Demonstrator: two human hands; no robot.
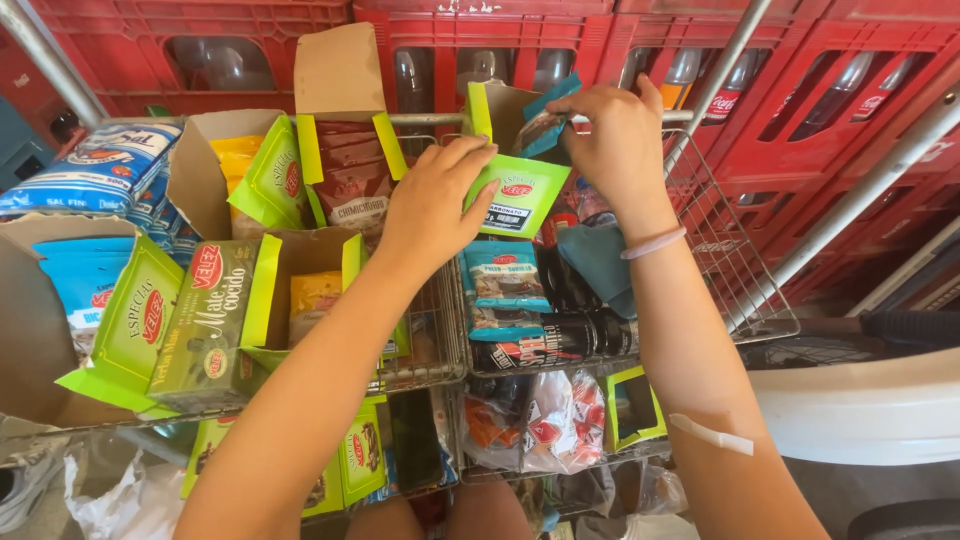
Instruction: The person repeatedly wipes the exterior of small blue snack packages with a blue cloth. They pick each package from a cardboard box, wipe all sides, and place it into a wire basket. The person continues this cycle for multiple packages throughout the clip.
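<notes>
I see a green sachet (520, 192) with a red oval logo and a dark label strip, held upright and slightly tilted at the mouth of an open cardboard display box (497, 108) with yellow-green flaps. That box stands at the far end of a wire basket (722, 262). A darker packet with a teal edge (545, 125) sits at the top of the box opening, partly hidden, its details too blurred for me to tell
</notes>
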